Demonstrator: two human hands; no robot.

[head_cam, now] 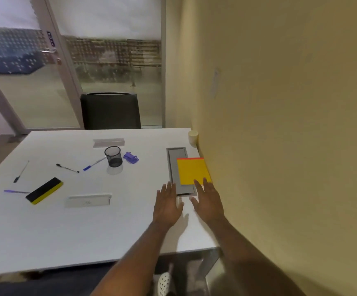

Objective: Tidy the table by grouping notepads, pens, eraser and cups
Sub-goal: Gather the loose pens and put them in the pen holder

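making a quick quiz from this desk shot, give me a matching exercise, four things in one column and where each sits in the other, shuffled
Things
1. yellow square notepad
2. black mesh pen cup
3. black and yellow foam eraser
4. cream paper cup

Places
A. far corner by the wall
B. left part of the table, near a purple pen
C. middle of the table, beside a purple stapler
D. on the grey cable hatch, by the hands

Pairs: 1-D, 2-C, 3-B, 4-A

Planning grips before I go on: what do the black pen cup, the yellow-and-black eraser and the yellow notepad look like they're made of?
Pen cup: looks like black wire mesh, probably metal; the table shows through its wall. Eraser: dark matte top on a yellow base, likely felt on foam or plastic, hard to confirm. Notepad: matte yellow paper or card with an orange strip along its far edge.
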